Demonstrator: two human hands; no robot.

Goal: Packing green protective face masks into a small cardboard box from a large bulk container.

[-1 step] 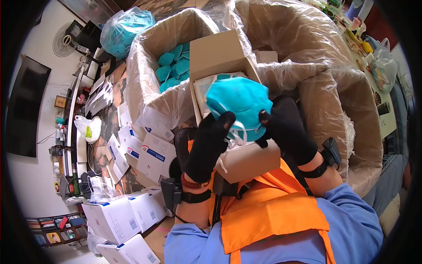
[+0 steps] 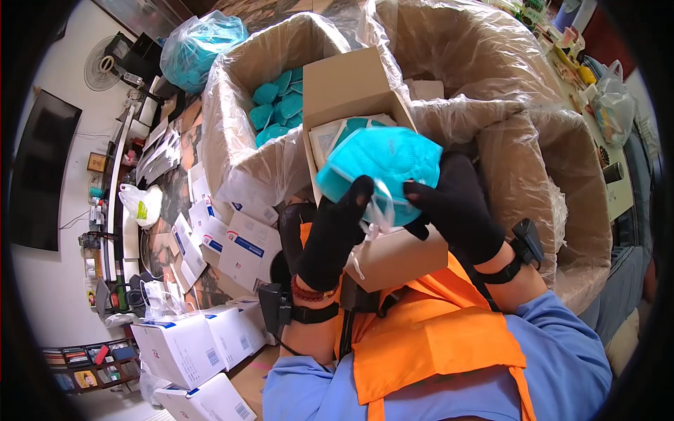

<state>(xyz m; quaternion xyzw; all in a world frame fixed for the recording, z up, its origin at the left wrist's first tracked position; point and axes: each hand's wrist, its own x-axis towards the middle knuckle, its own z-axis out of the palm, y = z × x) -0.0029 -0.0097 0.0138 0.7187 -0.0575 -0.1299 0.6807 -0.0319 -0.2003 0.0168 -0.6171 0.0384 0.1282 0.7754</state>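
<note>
Between my two black-gloved hands is a teal cup-shaped face mask (image 2: 386, 168), with white straps (image 2: 381, 207) hanging below it. My left hand (image 2: 337, 224) grips its lower left edge with the thumb on top. My right hand (image 2: 453, 207) pinches the right side, its bare thumb tip on the mask. Under the mask stands an open brown cardboard box (image 2: 344, 81), close against my orange apron (image 2: 435, 344). More teal masks and pale packets (image 2: 324, 140) lie in this box, partly covered by the held mask.
Beyond the box, a plastic-lined carton (image 2: 235, 105) holds several teal masks (image 2: 277, 105). Larger lined cartons (image 2: 484, 56) stand to the right. White printed boxes (image 2: 179, 351) are stacked at lower left, others (image 2: 246, 249) lie on the floor. A bag of teal items (image 2: 200, 52) sits far left.
The mask has turned and spread a little wider between my hands, its left edge now lower and farther left. My right thumb has shifted slightly left over it.
</note>
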